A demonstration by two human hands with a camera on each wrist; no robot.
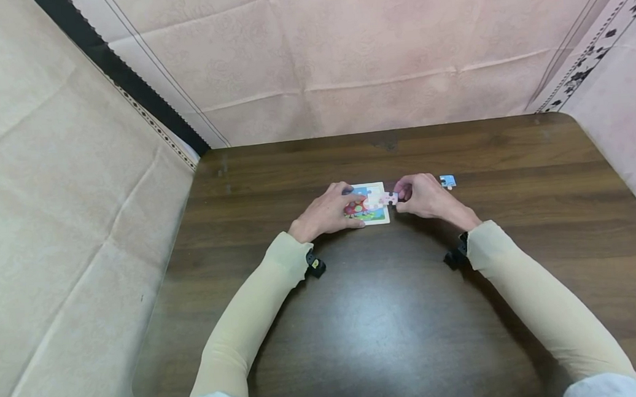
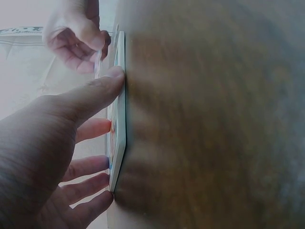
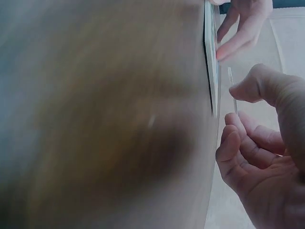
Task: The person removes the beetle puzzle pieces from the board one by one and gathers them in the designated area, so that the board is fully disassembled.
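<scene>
A small jigsaw puzzle board (image 1: 378, 221) with a white rim and a colourful picture lies on the table. My left hand (image 1: 327, 212) rests on its left part, fingers spread, the thumb (image 2: 114, 72) on the near edge and other fingertips touching the board. Just off the board's right side, my right hand (image 1: 427, 197) pinches a pale pink jigsaw piece (image 1: 392, 198) between thumb and fingers. Seen from the right wrist, that piece (image 3: 230, 75) is edge-on and raised above the board. The left hand covers part of the picture.
A loose blue jigsaw piece (image 1: 447, 181) lies on the brown wooden table (image 1: 359, 318), beyond the right hand. Pale patterned cloth (image 1: 374, 47) hangs behind the table's far edge and at its sides.
</scene>
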